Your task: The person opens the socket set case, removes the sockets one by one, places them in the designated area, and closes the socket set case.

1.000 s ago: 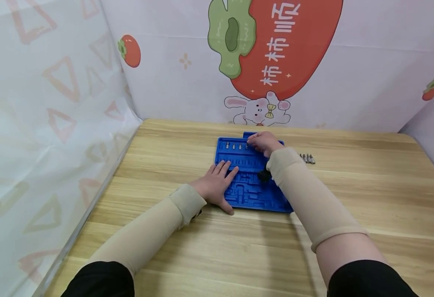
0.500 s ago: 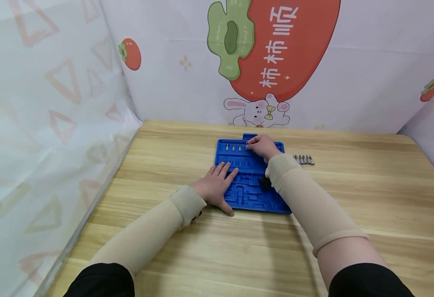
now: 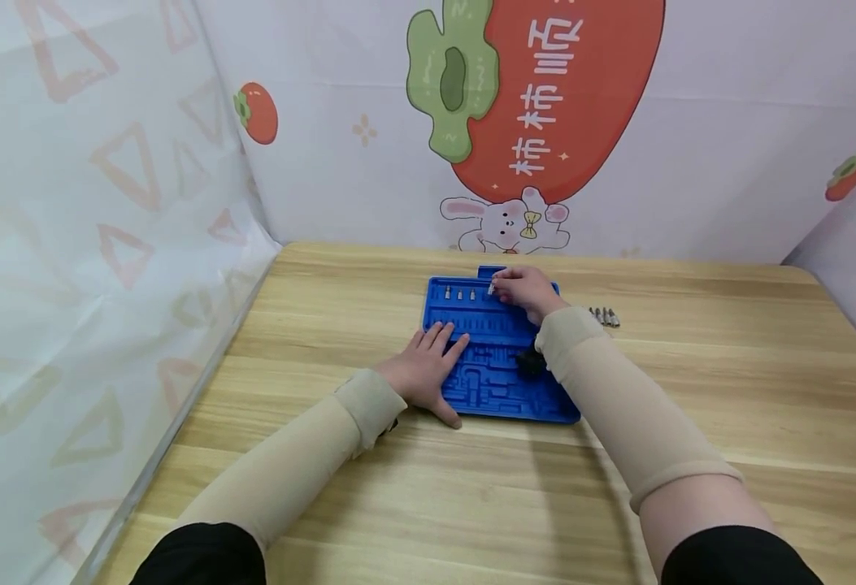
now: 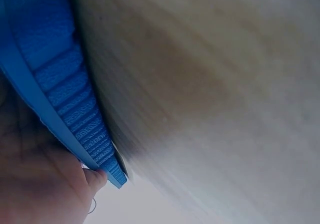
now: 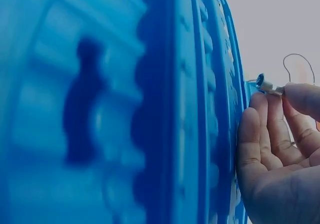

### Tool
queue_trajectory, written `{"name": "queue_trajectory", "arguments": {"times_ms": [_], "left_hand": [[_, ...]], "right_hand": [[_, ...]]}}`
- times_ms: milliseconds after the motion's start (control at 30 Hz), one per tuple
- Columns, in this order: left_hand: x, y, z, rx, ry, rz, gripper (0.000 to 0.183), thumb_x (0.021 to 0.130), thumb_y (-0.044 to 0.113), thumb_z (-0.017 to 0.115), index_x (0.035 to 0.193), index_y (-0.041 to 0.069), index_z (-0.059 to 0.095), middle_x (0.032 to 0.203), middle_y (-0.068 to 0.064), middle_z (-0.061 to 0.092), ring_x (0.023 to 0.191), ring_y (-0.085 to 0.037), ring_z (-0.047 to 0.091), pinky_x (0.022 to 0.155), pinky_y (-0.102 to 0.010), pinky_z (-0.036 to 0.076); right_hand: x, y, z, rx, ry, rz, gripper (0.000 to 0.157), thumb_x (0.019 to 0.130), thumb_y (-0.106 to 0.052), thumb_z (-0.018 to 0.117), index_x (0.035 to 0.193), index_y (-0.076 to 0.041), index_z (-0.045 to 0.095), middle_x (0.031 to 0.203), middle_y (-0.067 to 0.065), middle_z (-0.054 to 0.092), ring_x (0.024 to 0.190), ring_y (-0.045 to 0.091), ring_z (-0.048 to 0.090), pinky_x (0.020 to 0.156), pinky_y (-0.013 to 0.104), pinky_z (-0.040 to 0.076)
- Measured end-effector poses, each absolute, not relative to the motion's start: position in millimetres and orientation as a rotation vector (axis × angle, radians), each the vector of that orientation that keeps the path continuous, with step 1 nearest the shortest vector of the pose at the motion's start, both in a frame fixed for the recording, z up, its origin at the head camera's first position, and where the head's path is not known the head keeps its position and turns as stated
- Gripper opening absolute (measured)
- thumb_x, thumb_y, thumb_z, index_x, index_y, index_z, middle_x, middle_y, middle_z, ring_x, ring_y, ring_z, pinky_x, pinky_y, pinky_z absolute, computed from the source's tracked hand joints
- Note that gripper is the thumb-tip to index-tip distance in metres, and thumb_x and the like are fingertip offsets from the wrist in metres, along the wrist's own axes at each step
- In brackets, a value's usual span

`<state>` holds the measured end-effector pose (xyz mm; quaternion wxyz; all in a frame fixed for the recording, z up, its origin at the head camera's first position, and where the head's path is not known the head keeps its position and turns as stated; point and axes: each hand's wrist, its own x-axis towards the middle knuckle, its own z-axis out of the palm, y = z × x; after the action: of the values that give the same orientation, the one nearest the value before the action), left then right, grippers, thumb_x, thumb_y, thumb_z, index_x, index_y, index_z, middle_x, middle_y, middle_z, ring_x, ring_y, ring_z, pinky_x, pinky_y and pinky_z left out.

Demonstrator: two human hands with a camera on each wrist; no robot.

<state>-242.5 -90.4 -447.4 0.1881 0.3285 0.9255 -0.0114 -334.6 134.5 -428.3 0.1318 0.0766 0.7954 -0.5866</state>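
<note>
A blue moulded plastic tool case [image 3: 501,398] lies on the wooden table. My left hand [image 3: 425,366] rests on its left edge, fingers spread; the left wrist view shows this hand [image 4: 45,184] against the case's ribbed side wall [image 4: 80,104]. Over the case's far row of slots, my right hand [image 3: 526,291] pinches a small silver socket bit [image 5: 269,86] between thumb and fingertips. Its hollow end faces away from the fingers in the right wrist view. Several similar bits [image 3: 460,294] sit upright in that row, left of the right hand. The right hand hides the row's right part.
More silver bits [image 3: 605,317] lie side by side on the table [image 3: 691,366], right of the case; the right forearm partly covers that side. A printed cloth backdrop [image 3: 340,162] stands behind the table, and a white cloth [image 3: 106,284] hangs along the left edge.
My right hand has shifted slightly right, and the bit in its fingers now shows more clearly, above the slot row. The left hand stays in place on the case.
</note>
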Motion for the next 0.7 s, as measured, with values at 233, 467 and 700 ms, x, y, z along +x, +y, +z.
{"name": "queue_trajectory", "arguments": {"times_ms": [233,467,700], "left_hand": [[-240,-87,-446,0.925,2.596,-0.046,0.137,0.073,0.078,0.076,0.167,0.015,-0.001,0.172,-0.018,-0.003,0.157,-0.037,-0.003,0.125,-0.051,0.003],[-237,-90,-448,0.893,2.598,-0.021,0.137,0.073,0.076,0.078,0.168,0.015,0.0,0.172,-0.018,-0.003,0.157,-0.037,-0.004,0.125,-0.051,0.002],[-238,-89,-450,0.905,2.599,-0.012,0.138,0.073,0.075,0.079,0.167,0.015,-0.002,0.172,-0.018,-0.005,0.157,-0.037,-0.005,0.125,-0.051,0.002]], "right_hand": [[-333,157,-420,0.187,2.285,-1.747,0.037,0.109,-0.016,0.054,0.138,0.008,0.055,0.127,0.017,0.058,0.109,0.024,0.059,0.103,0.035,0.05],[-331,169,-417,0.16,2.305,-1.733,0.041,0.11,-0.018,0.053,0.143,0.006,0.054,0.132,0.019,0.058,0.11,0.025,0.058,0.1,0.033,0.051],[-328,190,-415,0.218,2.294,-1.797,0.044,0.11,-0.018,0.051,0.148,0.006,0.049,0.137,0.019,0.055,0.113,0.022,0.057,0.107,0.037,0.047]]}}
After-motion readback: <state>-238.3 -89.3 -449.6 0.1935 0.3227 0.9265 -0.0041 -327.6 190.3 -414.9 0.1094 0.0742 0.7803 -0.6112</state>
